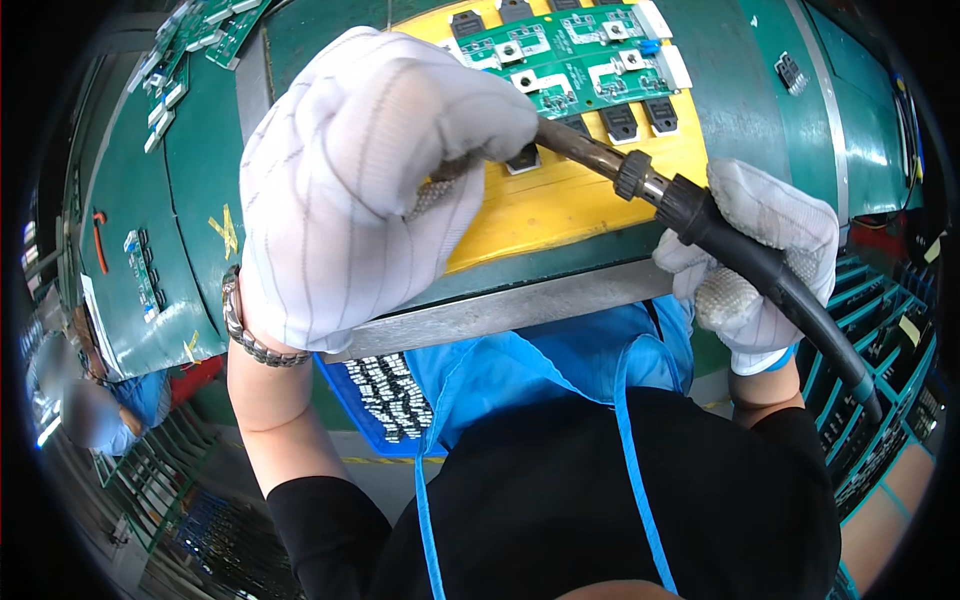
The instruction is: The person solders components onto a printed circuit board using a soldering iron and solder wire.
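Mostly hidden — tool tip behind fisted left hand, right hand gripping its black cable, apparently.

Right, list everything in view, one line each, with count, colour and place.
soldering iron: one, black handle with dark metal shaft, held across the fixture
yellow fixture plate: one, yellow, centre of the workbench
circuit boards on the fixture: count unclear, green, top of the plate
black components: several, black, below those boards
workbench: one, green with a metal front edge
other circuit boards: several, green, upper left
blue tray of small parts: one, blue, under the bench edge
apron: one, blue, on the person
bracelet: one, metal, left wrist
left hand: white striped glove, fist closed on the shaft end
right hand: white glove, gripping the handle
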A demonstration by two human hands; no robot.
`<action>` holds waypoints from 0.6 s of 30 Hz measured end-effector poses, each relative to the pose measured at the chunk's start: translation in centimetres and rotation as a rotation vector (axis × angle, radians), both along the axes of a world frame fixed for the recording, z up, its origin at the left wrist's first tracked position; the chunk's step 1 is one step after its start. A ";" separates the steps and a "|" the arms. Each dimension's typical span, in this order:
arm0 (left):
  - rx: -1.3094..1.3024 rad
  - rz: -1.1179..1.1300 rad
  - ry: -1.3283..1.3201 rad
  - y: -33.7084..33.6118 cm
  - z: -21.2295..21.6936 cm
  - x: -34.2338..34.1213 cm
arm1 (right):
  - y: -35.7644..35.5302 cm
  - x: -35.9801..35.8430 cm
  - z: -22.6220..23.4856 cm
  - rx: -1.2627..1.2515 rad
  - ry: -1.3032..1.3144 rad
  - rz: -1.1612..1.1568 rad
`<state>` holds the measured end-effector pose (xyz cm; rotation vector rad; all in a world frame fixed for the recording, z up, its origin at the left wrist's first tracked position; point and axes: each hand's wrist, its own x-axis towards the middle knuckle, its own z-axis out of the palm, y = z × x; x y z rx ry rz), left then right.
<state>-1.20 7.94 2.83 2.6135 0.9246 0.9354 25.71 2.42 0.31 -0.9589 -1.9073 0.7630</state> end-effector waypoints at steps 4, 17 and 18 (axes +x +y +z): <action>-0.018 -0.014 -0.035 -0.1 -0.3 0.4 | -0.3 0.0 -0.1 -0.047 0.035 0.011; -0.091 0.307 -0.224 0.9 -1.6 -1.0 | -0.2 -0.8 -0.1 -0.013 0.222 0.027; -0.071 0.298 -0.242 1.6 -2.1 -1.1 | -0.4 -1.2 -0.2 -0.006 0.216 0.032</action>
